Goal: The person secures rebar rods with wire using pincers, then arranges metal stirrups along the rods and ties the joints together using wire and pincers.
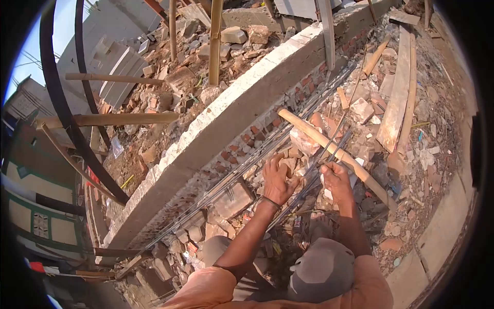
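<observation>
My left hand [278, 178] is over the rubble, fingers spread and slightly curled, just left of a bundle of thin metal rods [309, 181]. A dark band circles its wrist. At the right side of the same bundle is my right hand [335, 177], its fingers curled together in a pinch; what they hold, if anything, is too small to make out. A bamboo pole [329, 145] slants past, just beyond my right hand, with the rod ends lying near it. More long rods [239, 169] run along the foot of the concrete beam.
A long concrete beam [206, 135] crosses diagonally on the left. Broken bricks [362, 110] and rubble surround my feet. Wooden planks [397, 98] lie at the right. Bamboo poles [110, 119] and dark curved bars [64, 110] stand at the left.
</observation>
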Demonstrator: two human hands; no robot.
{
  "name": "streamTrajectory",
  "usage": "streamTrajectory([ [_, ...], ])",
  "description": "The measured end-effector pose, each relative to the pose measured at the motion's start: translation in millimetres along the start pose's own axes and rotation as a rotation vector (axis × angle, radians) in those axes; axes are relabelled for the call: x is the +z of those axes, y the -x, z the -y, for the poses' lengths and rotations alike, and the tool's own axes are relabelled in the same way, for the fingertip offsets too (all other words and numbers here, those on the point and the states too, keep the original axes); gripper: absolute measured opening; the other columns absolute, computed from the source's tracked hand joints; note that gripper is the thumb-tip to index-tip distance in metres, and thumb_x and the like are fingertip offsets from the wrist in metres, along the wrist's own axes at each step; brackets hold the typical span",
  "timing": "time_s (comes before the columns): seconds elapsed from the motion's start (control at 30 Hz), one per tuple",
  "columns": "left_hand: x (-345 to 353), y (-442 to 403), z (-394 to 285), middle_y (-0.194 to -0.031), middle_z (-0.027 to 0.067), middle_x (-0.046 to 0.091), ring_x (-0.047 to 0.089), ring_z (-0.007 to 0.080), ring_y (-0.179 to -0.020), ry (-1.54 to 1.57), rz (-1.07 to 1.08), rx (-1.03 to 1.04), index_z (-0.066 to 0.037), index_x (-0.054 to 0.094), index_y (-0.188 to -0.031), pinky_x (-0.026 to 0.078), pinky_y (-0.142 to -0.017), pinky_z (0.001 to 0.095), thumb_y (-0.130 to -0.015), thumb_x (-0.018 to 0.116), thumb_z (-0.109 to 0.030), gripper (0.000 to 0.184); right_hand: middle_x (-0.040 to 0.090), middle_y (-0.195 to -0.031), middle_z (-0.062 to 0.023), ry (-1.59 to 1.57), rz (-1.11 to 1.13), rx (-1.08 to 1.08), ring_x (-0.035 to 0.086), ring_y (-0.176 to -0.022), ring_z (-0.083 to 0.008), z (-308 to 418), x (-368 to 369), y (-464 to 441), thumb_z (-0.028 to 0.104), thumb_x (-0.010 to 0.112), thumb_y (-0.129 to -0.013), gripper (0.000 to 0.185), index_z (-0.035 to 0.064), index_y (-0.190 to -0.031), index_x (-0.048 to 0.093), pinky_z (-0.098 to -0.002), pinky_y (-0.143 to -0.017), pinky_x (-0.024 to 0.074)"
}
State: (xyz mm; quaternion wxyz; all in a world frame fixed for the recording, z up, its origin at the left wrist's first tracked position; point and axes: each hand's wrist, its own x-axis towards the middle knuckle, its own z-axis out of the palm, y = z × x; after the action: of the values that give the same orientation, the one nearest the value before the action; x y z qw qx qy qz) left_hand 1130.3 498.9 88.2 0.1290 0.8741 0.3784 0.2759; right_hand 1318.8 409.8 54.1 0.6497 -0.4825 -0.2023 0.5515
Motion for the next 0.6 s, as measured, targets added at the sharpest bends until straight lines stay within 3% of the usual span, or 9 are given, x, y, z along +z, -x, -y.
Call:
streamTrajectory([
  [0.1,3,2,-1,-0.127,0.0229,0.048,0.047,0.0385,-0.117,0.189,-0.039,-0.094,-0.002,0.047,-0.099,0.039,-0.099,0.0442,-0.071,0.073,-0.007,0.039,0.041,-0.060,0.0074,-0.040,-0.061,-0.062,0.031,-0.047,-0.0016,-2,-17,-5,0.024,0.067,-0.090,0.023,0.0029,-0.092,0.058,-0.0200,-0.043,0.0249],
  [0.2,16,14,10,-0.127,0.0179,0.053,0.052,0.0297,-0.118,0.309,-0.110,-0.205,-0.001,0.051,-0.114,0.040,-0.102,0.0392,-0.073,0.058,0.005,0.041,0.041,-0.065,0.0072,-0.015,-0.063,-0.043,0.032,-0.050,-0.0014,-2,-31,-6,0.022,0.063,-0.093,0.018,0.0044,-0.091,0.057,-0.0180,-0.043,0.0273],
  [0.27,26,24,9,-0.121,0.0163,0.058,0.055,0.0279,-0.114,0.414,-0.186,-0.322,-0.001,0.055,-0.108,0.041,-0.100,0.0384,-0.078,0.057,0.003,0.030,0.041,-0.066,0.0071,-0.004,-0.084,-0.010,0.032,-0.051,-0.0013,-1,-32,-3,0.021,0.063,-0.093,0.018,0.0042,-0.092,0.058,-0.0173,-0.043,0.0274],
  [0.37,25,25,-15,-0.117,0.0153,0.061,0.056,0.0302,-0.113,0.323,-0.111,-0.141,-0.002,0.060,-0.104,0.043,-0.097,0.0409,-0.083,0.061,-0.004,0.022,0.043,-0.067,0.0070,-0.012,-0.104,0.008,0.033,-0.051,-0.0008,-5,-35,-3,0.020,0.064,-0.092,0.018,0.0034,-0.093,0.058,-0.0164,-0.042,0.0272],
  [0.47,28,15,-30,-0.118,0.0139,0.061,0.052,0.0329,-0.117,0.110,-0.065,0.061,-0.006,0.063,-0.110,0.041,-0.100,0.0439,-0.082,0.069,-0.015,0.030,0.041,-0.063,0.0077,-0.017,-0.057,0.041,0.031,-0.049,-0.0006,-11,-31,-6,0.021,0.065,-0.092,0.020,0.0031,-0.096,0.059,-0.0181,-0.043,0.0248],
  [0.57,34,7,-22,-0.104,0.0144,0.067,0.061,0.0298,-0.105,0.036,-0.006,0.195,-0.007,0.068,-0.104,0.049,-0.089,0.0413,-0.084,0.069,-0.018,0.023,0.041,-0.061,0.0081,-0.008,-0.050,0.028,0.029,-0.049,-0.0007,-11,-18,-8,0.022,0.065,-0.091,0.021,0.0031,-0.097,0.060,-0.0189,-0.044,0.0241],
  [0.6,38,10,-19,-0.096,0.0140,0.068,0.064,0.0288,-0.096,0.084,0.027,0.104,-0.006,0.069,-0.101,0.050,-0.081,0.0401,-0.085,0.068,-0.019,0.020,0.042,-0.061,0.0081,-0.005,-0.058,0.020,0.029,-0.049,-0.0008,-12,-13,-8,0.022,0.065,-0.091,0.021,0.0032,-0.097,0.060,-0.0190,-0.044,0.0244],
])
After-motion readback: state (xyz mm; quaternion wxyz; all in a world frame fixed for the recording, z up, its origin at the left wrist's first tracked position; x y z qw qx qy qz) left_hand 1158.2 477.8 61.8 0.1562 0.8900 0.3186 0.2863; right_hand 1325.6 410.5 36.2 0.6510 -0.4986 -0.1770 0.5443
